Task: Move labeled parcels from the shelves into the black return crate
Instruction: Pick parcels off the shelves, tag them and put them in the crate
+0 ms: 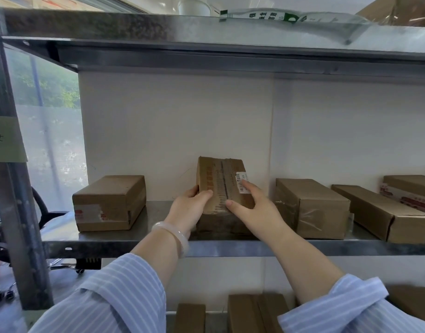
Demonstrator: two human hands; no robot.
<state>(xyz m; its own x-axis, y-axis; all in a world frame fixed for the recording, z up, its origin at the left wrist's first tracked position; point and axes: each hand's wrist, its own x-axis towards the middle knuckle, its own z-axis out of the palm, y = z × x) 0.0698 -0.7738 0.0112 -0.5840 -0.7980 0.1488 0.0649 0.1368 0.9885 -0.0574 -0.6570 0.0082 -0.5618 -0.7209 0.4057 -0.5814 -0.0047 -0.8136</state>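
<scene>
Both hands on it: left hand (192,205) and right hand (252,207) fingers clasp the tilted labeled parcel (221,186); it may slip off the shelf (125,246) edge.

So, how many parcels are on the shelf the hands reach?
5: leftmost parcel, labeled parcel in the middle held by left hand and right hand, taped parcel right of it, long parcel further right, red-printed parcel cut by the frame edge. More may be hidden.

Brown parcel (221,188), white label (241,182); blue-white striped sleeves (120,299); grey metal shelf (230,247).
</scene>
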